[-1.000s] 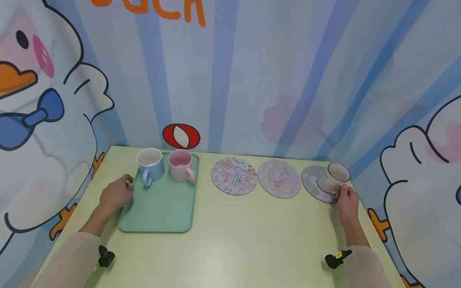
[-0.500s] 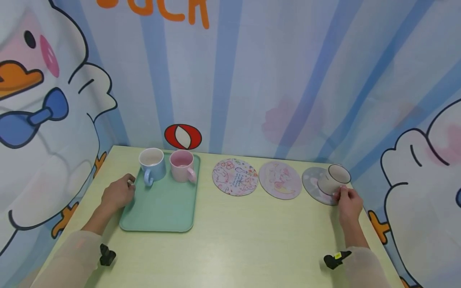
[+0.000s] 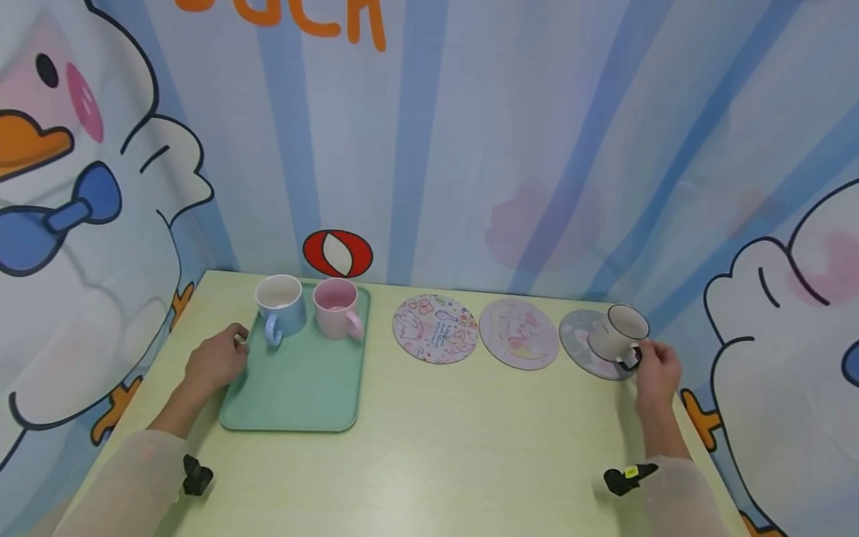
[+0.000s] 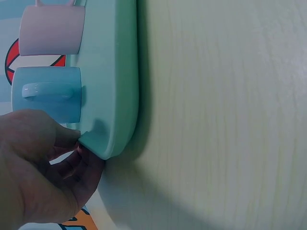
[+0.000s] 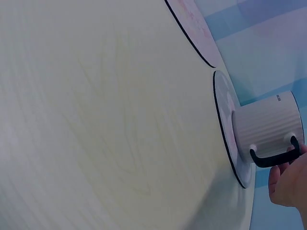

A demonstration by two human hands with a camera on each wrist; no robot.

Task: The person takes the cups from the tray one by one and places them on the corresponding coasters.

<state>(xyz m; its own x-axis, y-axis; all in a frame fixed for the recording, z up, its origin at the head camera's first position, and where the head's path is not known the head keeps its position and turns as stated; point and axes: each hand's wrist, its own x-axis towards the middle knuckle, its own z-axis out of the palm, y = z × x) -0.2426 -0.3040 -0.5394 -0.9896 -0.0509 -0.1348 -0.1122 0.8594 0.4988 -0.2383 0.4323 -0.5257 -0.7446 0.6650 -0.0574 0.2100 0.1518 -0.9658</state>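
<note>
In the head view my left hand (image 3: 218,359) is at the left edge of a green tray (image 3: 295,399). The left wrist view shows its thumb on top of the tray's rim and the fingers beneath, pinching it. A blue mug (image 3: 282,306) and a pink mug (image 3: 334,307) stand on the tray's far part. At the far right, a white mug (image 3: 612,341) with a dark rim and black handle (image 5: 273,160) stands upright on a grey round coaster (image 3: 577,335). My right hand (image 3: 658,374) is right beside that handle, fingertips overlapping its outer end, with most of the handle uncovered.
A floral round coaster (image 3: 436,330) and a pale pink one (image 3: 520,334) lie in a row between tray and grey coaster. A striped cartoon curtain (image 3: 463,149) hangs behind the pale yellow table (image 3: 470,447). The white mug is near the table's right edge.
My right hand has shifted slightly right, its fingers loosening from the white mug's handle, which now shows. The white mug stays on its coaster. My left hand keeps its place on the tray.
</note>
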